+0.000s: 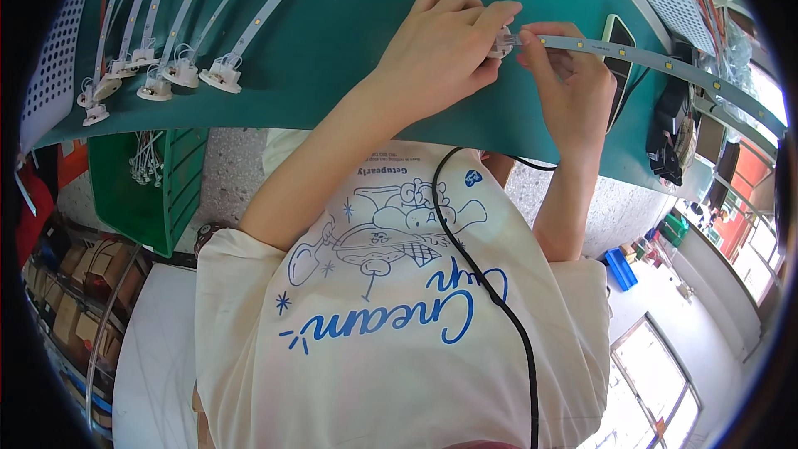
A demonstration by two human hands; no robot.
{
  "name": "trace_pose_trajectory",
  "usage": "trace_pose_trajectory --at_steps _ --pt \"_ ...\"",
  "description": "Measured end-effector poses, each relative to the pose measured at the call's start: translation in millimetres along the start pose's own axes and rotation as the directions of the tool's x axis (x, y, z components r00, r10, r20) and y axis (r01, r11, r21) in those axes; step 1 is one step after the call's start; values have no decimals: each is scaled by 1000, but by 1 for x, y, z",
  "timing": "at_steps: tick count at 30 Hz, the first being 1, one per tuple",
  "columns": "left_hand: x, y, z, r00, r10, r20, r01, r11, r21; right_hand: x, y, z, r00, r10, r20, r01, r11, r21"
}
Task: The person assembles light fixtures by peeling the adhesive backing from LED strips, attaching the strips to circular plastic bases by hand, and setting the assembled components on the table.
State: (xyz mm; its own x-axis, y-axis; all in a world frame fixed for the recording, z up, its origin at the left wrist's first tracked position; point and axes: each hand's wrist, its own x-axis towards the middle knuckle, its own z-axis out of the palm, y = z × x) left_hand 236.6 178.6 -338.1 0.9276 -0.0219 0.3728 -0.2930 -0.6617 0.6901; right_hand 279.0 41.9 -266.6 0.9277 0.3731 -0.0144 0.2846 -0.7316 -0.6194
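My left hand (445,50) is closed around a small white end cap (501,43) at the far middle of the green table. Its fingers partly hide the cap. Beside it, my right hand (572,75) pinches the end of a white LED strip (619,51) between thumb and forefinger, right at the cap. From there the strip runs off to the right in a long curve. Thin wires seem to join strip and cap, though the fingers cover most of that spot. To the left, several LED strips (262,21) lie side by side, each with a white round cap (222,75) wired to its near end.
A phone (618,33) lies just beyond my right hand. Perforated white bins (58,58) stand at both table ends. Below the left edge is a green crate (174,191) with white wired parts. Black items (669,116) sit at the right, and a black cable (519,324) hangs across my shirt.
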Motion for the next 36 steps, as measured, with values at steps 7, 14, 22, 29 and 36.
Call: trace_pose_trajectory --at_steps 7,14,22,29,36 --pt "0 0 1 1000 -21 14 21 1000 -10 -6 -11 9 988 -130 -84 108 968 -226" --pt "0 0 3 998 27 -61 -26 999 20 -1 -5 7 988 -128 -88 117 986 -116" --pt "0 0 7 995 33 -92 -32 999 17 0 -6 9 972 -207 -110 191 971 -144" --pt "-1 -1 9 993 38 -112 -36 999 18 -1 -8 13 964 -245 -100 217 948 -234" --pt "-42 14 -71 873 275 -402 -357 923 -142 -3 -8 12 979 -180 -95 143 940 -311"
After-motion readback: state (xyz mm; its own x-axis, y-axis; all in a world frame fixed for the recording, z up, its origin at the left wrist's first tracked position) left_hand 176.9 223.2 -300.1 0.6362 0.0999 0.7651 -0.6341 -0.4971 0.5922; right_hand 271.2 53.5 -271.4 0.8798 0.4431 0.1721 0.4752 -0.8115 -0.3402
